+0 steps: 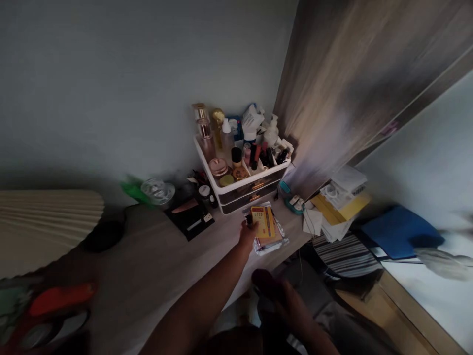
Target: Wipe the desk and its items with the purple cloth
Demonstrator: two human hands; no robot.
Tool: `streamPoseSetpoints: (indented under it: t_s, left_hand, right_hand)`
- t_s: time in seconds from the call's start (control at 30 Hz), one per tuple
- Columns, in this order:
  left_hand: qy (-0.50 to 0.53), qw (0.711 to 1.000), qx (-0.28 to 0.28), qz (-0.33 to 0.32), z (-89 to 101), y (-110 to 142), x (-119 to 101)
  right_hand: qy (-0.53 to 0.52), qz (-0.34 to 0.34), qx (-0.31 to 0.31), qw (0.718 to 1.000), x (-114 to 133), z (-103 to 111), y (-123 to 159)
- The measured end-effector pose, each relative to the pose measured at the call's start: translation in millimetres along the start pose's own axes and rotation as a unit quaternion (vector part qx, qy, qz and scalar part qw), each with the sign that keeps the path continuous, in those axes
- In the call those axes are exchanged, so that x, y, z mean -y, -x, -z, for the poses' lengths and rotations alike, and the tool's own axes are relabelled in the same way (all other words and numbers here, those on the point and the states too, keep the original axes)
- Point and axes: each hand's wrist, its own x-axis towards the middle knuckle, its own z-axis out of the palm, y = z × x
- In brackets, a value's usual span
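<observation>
One desk under you, wood-grain top. One pleated cream piece at far left, cut off by the frame edge. One white organizer against the wall, two dark drawers visible, one gold handle each; open top crowded with bottles and makeup, full count not readable. One blue piece at right. One striped item near it, round-edged. One paper pile right of the organizer, sheets overlapping, can't count. One flat black piece left of the organizer.

Two hands, both yours. Your left hand grasps one yellow packet by its left edge, thumb on top. Packet is in front of the organizer, over one silver pouch on the desk. Your right hand is lower, short of the desk edge, wrapped around one dark object; too blurred to identify.

Small stuff: one white pump bottle at the organizer's back right, one pink compact at its front left, one white-lidded jar just beside it on the desk.
</observation>
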Motion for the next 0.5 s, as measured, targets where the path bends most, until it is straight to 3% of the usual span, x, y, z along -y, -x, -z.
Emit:
streamPoseSetpoints:
  t_s: [0.17,0.33,0.43,0.5]
  left_hand:
    - [-0.014,0.999,0.004,0.029,20.8,11.1,-13.3]
    - [-0.062,0.997,0.024,0.037,44.9,17.9,-21.8]
    - [-0.104,0.993,0.058,0.001,69.5,31.7,-30.3]
    - [-0.139,0.985,0.09,-0.057,91.4,46.6,-40.0]
  right_hand:
    - [0.001,-0.004,0.051,0.999,23.4,-26.7,-25.0]
    - [-0.013,0.073,0.081,0.994,42.3,-65.3,-46.7]
    - [-0.011,0.09,0.064,0.994,55.9,-82.0,-60.8]
    - [-0.023,0.098,0.049,0.994,65.9,-90.6,-71.1]
